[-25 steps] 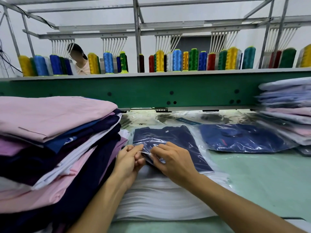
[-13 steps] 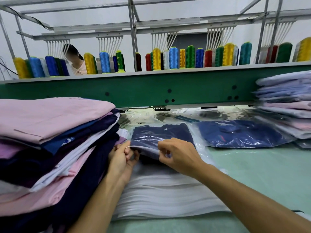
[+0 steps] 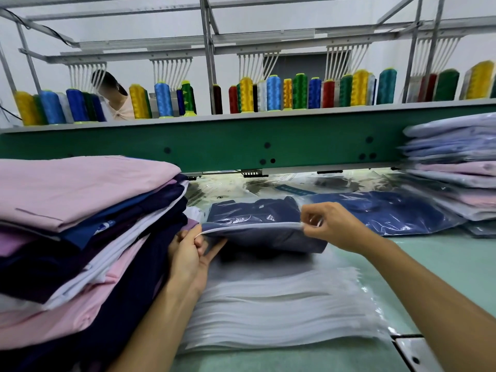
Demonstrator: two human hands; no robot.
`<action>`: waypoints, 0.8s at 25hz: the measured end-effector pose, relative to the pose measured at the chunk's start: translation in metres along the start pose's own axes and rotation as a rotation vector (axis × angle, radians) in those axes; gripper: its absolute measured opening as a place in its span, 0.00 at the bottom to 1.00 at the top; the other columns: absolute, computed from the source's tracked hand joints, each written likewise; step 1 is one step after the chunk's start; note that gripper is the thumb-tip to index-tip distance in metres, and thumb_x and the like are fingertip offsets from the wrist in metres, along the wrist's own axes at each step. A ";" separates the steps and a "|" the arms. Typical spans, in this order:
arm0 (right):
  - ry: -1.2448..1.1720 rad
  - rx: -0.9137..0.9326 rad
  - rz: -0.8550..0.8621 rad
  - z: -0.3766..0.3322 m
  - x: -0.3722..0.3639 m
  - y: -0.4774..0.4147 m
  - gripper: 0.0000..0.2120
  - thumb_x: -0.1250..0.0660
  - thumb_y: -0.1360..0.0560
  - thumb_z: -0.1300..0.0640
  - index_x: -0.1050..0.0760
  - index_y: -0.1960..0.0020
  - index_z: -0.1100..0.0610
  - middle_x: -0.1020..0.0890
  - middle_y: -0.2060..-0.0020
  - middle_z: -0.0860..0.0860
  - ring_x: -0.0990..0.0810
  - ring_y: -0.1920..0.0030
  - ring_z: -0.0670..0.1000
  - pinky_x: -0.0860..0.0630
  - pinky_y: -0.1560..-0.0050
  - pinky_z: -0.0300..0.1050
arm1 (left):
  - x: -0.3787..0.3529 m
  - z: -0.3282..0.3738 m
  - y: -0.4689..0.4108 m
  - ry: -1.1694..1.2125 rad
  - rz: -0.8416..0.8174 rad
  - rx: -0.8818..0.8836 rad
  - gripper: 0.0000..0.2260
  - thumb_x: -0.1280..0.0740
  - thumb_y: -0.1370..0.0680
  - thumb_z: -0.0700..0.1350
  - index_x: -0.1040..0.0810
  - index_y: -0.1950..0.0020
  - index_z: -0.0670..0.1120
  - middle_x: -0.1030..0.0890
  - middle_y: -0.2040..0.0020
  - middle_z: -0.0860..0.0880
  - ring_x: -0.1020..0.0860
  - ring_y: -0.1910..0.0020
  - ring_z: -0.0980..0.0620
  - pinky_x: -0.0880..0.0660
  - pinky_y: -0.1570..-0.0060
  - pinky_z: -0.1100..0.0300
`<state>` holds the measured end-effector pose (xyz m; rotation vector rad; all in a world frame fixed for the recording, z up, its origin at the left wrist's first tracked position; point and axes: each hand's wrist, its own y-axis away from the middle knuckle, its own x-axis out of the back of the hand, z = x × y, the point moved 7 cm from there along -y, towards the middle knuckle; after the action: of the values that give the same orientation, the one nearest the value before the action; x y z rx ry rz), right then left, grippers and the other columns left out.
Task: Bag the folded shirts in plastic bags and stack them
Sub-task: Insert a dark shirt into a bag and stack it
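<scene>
So, the flat white stack of empty plastic bags [image 3: 268,312] was used as the reference point, laid out on the pale green tabletop [image 3: 442,264]. Behind it, a long green metal machine beam [image 3: 241,146] was stretched across the whole width, with a row of coloured thread cones [image 3: 273,92] lined up on top. Just left of the stack, pretty much touching it, a tall pile of folded unbagged shirts in pink, navy and white [image 3: 80,210] was heaped. Way off to the stack's right, a pile of already bagged pastel shirts [image 3: 456,178] was parked, and a bagged blue shirt [image 3: 389,210] was laid flat behind and right of the stack. Over the stack's far end, a folded navy shirt in a clear plastic bag [image 3: 257,234] was held with its near edge lifted. That pale edge was pinched at its left corner by the left hand [image 3: 188,253], thumb against curled fingers, and at its right end by the right hand [image 3: 332,226], fingertips closed tight on it.
</scene>
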<state>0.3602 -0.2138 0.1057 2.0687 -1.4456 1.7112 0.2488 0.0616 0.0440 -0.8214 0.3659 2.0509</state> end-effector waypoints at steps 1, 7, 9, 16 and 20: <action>-0.009 -0.020 0.006 0.008 0.005 0.002 0.06 0.30 0.28 0.51 0.26 0.61 0.47 0.20 0.67 0.41 0.21 0.63 0.48 0.22 0.61 0.52 | 0.000 0.000 0.000 0.005 0.004 -0.002 0.14 0.39 0.18 0.36 0.36 0.60 0.48 0.39 0.76 0.51 0.41 0.79 0.57 0.19 0.52 0.39; -0.095 -0.098 0.034 0.030 0.023 0.009 0.09 0.28 0.27 0.55 0.26 0.63 0.51 0.20 0.67 0.45 0.21 0.62 0.58 0.22 0.64 0.59 | 0.004 -0.001 -0.002 0.043 0.037 0.009 0.14 0.39 0.18 0.36 0.35 0.61 0.47 0.37 0.76 0.51 0.40 0.79 0.57 0.18 0.55 0.41; -0.120 -0.081 0.053 0.027 0.022 0.009 0.09 0.28 0.27 0.56 0.27 0.63 0.52 0.20 0.67 0.47 0.22 0.63 0.58 0.22 0.65 0.59 | 0.005 -0.003 -0.002 0.084 0.051 0.029 0.13 0.39 0.18 0.36 0.33 0.61 0.46 0.36 0.76 0.51 0.40 0.79 0.57 0.18 0.55 0.41; -0.105 -0.087 -0.001 0.026 0.021 0.009 0.10 0.29 0.26 0.55 0.28 0.62 0.54 0.21 0.67 0.51 0.31 0.68 0.47 0.32 0.68 0.46 | 0.004 -0.004 -0.004 0.195 0.078 0.049 0.12 0.40 0.18 0.34 0.31 0.61 0.44 0.36 0.74 0.50 0.39 0.78 0.58 0.19 0.53 0.40; -0.104 -0.105 -0.018 0.027 0.023 0.010 0.11 0.29 0.26 0.56 0.29 0.63 0.53 0.22 0.67 0.51 0.33 0.70 0.46 0.34 0.70 0.42 | 0.004 -0.003 -0.007 0.216 0.091 0.067 0.10 0.40 0.18 0.35 0.29 0.59 0.43 0.37 0.74 0.51 0.40 0.78 0.57 0.18 0.55 0.42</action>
<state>0.3708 -0.2489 0.1091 2.1369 -1.5054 1.5076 0.2540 0.0661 0.0393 -1.0043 0.5988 2.0257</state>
